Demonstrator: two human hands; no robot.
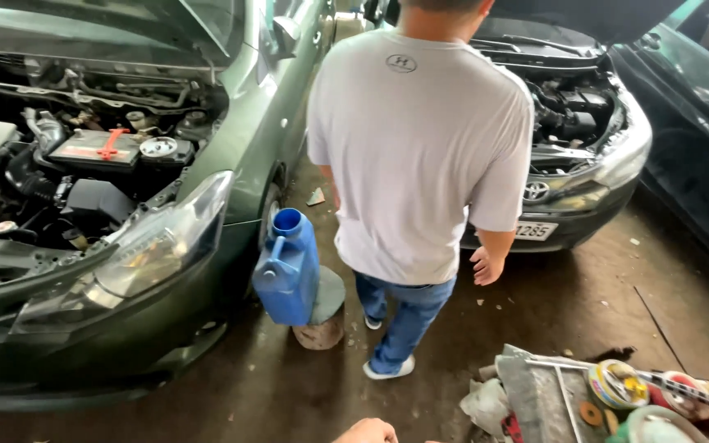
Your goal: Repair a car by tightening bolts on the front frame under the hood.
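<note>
Blue plastic marks the nearest thing worth a grip: a jug [287, 271], cap off, standing on a low round stump [322, 316] just beside the front bumper of the green car [125, 271] on the left. Only the top of one hand [367, 431] shows at the near edge, probably the right. Whether its fingers are open or curled I cannot tell, and nothing shows in them. The other hand is out of view.

As I judge it, no handling has begun. Reaching the jug would call for a step forward and a stoop, since it sits well apart from the hand. A co-worker [416, 148] in a white shirt stands between the cars, blocking part of the silver car [592, 156]. Clutter [617, 394] at near right is cut off and hard to sort out.
</note>
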